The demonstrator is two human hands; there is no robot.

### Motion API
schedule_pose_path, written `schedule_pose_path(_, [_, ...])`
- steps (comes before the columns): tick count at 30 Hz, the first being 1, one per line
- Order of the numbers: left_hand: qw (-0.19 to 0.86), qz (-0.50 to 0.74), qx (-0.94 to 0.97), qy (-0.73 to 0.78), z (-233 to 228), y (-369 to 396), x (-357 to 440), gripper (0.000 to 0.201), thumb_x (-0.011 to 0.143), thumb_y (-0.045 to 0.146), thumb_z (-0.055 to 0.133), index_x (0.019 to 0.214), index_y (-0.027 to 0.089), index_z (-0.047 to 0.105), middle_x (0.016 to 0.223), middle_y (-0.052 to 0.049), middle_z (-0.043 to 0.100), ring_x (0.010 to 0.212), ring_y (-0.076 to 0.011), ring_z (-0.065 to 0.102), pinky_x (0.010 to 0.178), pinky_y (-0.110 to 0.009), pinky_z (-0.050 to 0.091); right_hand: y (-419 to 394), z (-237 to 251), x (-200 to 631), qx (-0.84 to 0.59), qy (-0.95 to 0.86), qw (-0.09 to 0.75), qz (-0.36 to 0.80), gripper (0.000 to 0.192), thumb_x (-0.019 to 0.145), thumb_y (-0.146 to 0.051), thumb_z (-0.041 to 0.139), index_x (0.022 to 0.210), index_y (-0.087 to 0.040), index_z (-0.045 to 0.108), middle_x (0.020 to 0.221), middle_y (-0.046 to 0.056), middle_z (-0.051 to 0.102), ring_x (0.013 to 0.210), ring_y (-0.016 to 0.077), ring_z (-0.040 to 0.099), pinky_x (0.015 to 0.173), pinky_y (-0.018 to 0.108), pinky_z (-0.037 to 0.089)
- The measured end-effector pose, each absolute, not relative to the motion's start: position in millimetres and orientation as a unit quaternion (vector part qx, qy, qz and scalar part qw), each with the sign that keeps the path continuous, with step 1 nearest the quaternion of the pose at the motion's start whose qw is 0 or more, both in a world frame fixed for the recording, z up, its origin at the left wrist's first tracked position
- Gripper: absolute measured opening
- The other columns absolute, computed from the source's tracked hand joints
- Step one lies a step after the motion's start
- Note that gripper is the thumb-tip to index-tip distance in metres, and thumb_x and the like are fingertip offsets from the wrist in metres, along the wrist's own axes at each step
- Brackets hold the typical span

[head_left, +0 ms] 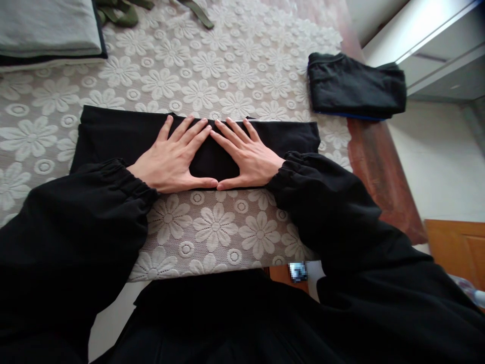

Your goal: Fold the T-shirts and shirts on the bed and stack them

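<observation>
A black folded garment (113,132) lies as a long flat strip across the lace tablecloth in front of me. What kind of garment it is, I cannot tell. My left hand (172,154) rests palm down on its middle, fingers spread. Beside it my right hand (248,156) also presses flat on the cloth with spread fingers. The thumbs meet near the strip's front edge and the forefingers nearly touch near its back edge, framing a triangle of black fabric. Neither hand grips anything.
The lace tablecloth (215,226) has a flower pattern and covers a reddish wooden table (382,177). At the back right sits a dark folded garment (356,86). A stack of folded grey clothes (49,30) lies at the back left, with green straps (121,14) beside it.
</observation>
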State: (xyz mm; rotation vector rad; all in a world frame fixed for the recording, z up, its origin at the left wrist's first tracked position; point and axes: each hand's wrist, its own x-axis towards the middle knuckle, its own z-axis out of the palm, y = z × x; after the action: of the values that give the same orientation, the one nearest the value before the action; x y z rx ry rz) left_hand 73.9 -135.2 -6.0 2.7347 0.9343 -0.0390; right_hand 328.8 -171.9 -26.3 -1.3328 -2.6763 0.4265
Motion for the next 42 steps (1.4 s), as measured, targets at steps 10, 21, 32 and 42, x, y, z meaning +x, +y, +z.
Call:
schedule_pose_path(10, [0.113, -0.012, 0.941, 0.319, -7.8, -135.5, 74.4, 0.116, 0.09, 0.093, 0.026, 0.173, 0.015, 0.001, 0.179, -0.013, 0.008, 0.165, -0.0378, 0.003, 0.132, -0.056, -0.011, -172.6, -27.1, 329.6, -0.432, -0.891, 0.057, 0.126, 0.124, 0.084, -0.098, 0.044, 0.174, -0.018, 0.016, 0.178, 0.014, 0.01, 0.164, 0.0435, 0.005, 0.13, 0.066, 0.0])
schedule_pose_path(21, [0.102, -0.005, 0.918, 0.382, 1.4, -139.9, 21.5, 0.107, 0.093, 0.09, 0.019, 0.173, 0.019, 0.017, 0.179, -0.005, 0.013, 0.165, -0.0384, 0.01, 0.135, -0.054, -0.002, -198.4, -22.8, 387.5, -0.518, -0.85, 0.028, 0.09, 0.11, 0.089, -0.097, 0.033, 0.174, -0.028, 0.019, 0.179, 0.01, 0.01, 0.163, 0.0441, 0.01, 0.127, 0.072, 0.002])
schedule_pose_path(32, [0.091, -0.014, 0.865, 0.493, 2.9, -146.6, -37.0, 0.094, 0.099, 0.082, 0.016, 0.173, 0.023, 0.015, 0.18, -0.004, 0.004, 0.166, -0.0335, 0.002, 0.135, -0.054, -0.002, -223.4, -30.5, 450.1, -0.553, -0.831, 0.027, 0.055, 0.113, 0.087, -0.098, 0.032, 0.173, -0.026, 0.023, 0.179, 0.011, 0.011, 0.162, 0.0448, 0.014, 0.129, 0.067, 0.01])
schedule_pose_path(42, [0.119, 0.022, 0.703, 0.7, 8.8, -154.8, -45.8, 0.134, 0.075, 0.101, 0.023, 0.171, 0.008, 0.006, 0.18, -0.005, -0.001, 0.162, -0.0444, 0.012, 0.134, -0.055, 0.016, -224.2, -29.5, 446.4, -0.56, -0.826, 0.031, 0.058, 0.106, 0.091, -0.094, 0.03, 0.173, -0.028, 0.023, 0.179, 0.008, 0.013, 0.162, 0.0434, 0.014, 0.129, 0.067, 0.01])
